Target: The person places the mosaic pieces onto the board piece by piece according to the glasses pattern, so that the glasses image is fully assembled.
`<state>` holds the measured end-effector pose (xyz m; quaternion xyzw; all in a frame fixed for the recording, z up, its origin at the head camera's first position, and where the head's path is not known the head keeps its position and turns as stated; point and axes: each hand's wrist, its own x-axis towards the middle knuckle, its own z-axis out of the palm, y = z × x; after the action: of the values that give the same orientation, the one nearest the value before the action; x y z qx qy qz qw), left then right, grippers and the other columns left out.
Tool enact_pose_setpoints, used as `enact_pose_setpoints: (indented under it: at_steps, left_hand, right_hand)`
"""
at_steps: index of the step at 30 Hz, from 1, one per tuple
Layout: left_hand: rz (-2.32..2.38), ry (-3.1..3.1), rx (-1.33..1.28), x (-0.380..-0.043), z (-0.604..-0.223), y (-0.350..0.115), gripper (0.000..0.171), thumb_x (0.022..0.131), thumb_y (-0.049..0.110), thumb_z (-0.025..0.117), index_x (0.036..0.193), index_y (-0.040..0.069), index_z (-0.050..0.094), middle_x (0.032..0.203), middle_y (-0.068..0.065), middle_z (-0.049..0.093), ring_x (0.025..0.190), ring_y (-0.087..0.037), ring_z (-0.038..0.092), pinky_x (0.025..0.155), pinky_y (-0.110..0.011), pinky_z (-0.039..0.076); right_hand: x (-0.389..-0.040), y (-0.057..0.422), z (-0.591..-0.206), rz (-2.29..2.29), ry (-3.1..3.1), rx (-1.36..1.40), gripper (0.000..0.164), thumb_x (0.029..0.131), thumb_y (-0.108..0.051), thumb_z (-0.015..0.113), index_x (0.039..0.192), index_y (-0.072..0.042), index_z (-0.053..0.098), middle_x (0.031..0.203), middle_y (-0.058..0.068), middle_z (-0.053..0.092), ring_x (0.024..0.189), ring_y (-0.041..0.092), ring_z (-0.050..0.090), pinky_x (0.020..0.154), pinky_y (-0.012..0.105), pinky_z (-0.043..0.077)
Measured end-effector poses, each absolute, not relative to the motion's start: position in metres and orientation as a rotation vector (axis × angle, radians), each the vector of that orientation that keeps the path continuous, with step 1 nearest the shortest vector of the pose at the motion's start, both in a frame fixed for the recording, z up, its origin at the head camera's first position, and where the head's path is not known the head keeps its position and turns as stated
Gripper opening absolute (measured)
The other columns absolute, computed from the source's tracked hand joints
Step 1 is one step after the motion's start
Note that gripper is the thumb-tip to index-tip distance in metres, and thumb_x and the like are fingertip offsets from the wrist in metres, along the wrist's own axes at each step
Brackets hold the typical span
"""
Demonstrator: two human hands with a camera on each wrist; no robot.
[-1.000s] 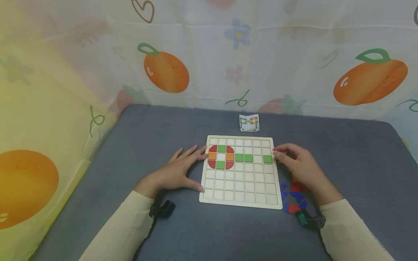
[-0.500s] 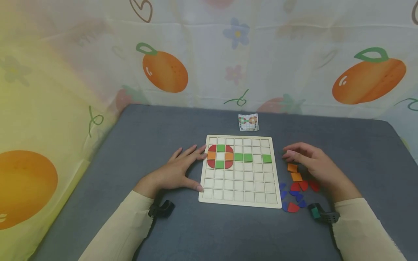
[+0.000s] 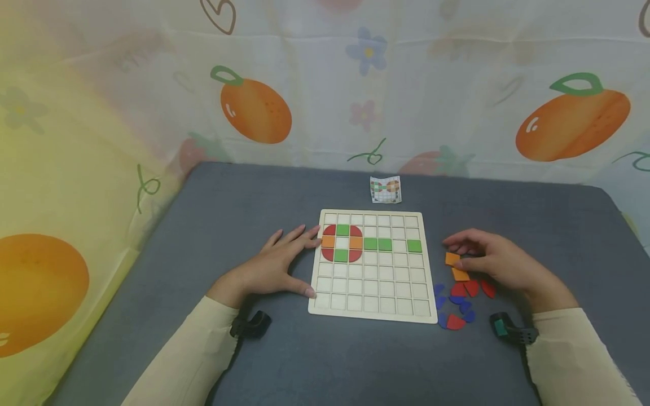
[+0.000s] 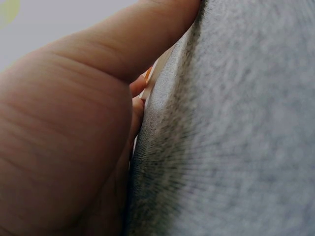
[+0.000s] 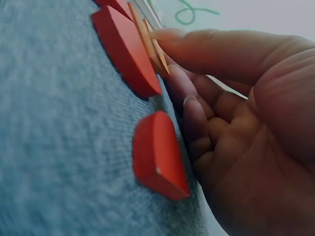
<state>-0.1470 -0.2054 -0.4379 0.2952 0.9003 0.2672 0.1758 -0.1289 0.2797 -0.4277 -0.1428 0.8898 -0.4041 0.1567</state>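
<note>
In the head view, my right hand (image 3: 500,265) is at the loose pieces right of the wooden grid board (image 3: 377,311). Its thumb and curled fingers pinch an orange square tile (image 3: 452,259); the right wrist view shows this orange tile (image 5: 161,56) at the thumb tip. A second orange square tile (image 3: 460,274) lies just below, partly under the thumb. My left hand (image 3: 276,262) is spread flat on the table, fingertips and thumb at the board's left edge. On the board sit red corner pieces (image 3: 329,255), orange squares (image 3: 356,243) and green squares (image 3: 414,246).
Red rounded pieces (image 3: 487,289) and blue pieces (image 3: 464,307) lie along the board's lower right side. Behind the board is a small printed card (image 3: 385,190) with a coloured grid pattern. The grey table (image 3: 244,192) meets a patterned curtain (image 3: 325,84) at the back.
My right hand has moved from the board's right edge to the orange tiles, uncovering the loose pieces, and its thumb has come down onto one tile. The left hand stays in place.
</note>
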Motion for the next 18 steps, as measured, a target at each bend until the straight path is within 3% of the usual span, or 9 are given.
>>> enact_pose_setpoints:
  at_steps: [4, 10, 14, 18]
  left_hand:
    - [0.761, 2.548, 0.836, -0.146, -0.437, -0.205, 0.111, 0.077, 0.064, 0.095, 0.168, 0.024, 0.046, 0.180, 0.008, 0.014, 0.166, -0.023, 0.003, 0.128, -0.058, -0.006]
    - [0.768, 2.546, 0.834, -0.146, -0.437, -0.205, 0.111, 0.077, 0.063, 0.095, 0.168, 0.024, 0.045, 0.180, 0.007, 0.015, 0.166, -0.024, 0.003, 0.128, -0.059, -0.006]
    - [0.766, 2.547, 0.830, -0.146, -0.437, -0.205, 0.111, 0.077, 0.063, 0.095, 0.168, 0.023, 0.045, 0.180, 0.007, 0.014, 0.166, -0.023, 0.003, 0.128, -0.059, -0.006]
    - [0.769, 2.548, 0.828, -0.146, -0.437, -0.205, 0.112, 0.077, 0.063, 0.095, 0.168, 0.023, 0.045, 0.180, 0.007, 0.015, 0.166, -0.024, 0.003, 0.127, -0.059, -0.006]
  right_hand:
    - [-0.128, 0.275, -0.428, -1.158, 2.563, -0.409, 0.041, 0.100, -0.003, 0.077, 0.140, 0.000, 0.068, 0.122, 0.009, 0.069, 0.105, 0.026, 0.061, 0.084, 0.029, 0.056]
    - [-0.127, 0.268, -0.426, -1.105, 2.642, -0.389, 0.037, 0.101, -0.006, 0.077, 0.137, 0.001, 0.070, 0.129, 0.016, 0.067, 0.106, 0.030, 0.064, 0.083, 0.032, 0.057]
    - [-0.127, 0.261, -0.424, -1.104, 2.687, -0.379, 0.035, 0.101, -0.005, 0.078, 0.135, 0.003, 0.069, 0.132, 0.022, 0.064, 0.110, 0.037, 0.067, 0.085, 0.039, 0.058]
    - [-0.127, 0.254, -0.424, -1.124, 2.734, -0.372, 0.031, 0.101, -0.002, 0.076, 0.132, 0.000, 0.070, 0.126, 0.019, 0.064, 0.109, 0.036, 0.064, 0.087, 0.045, 0.056]
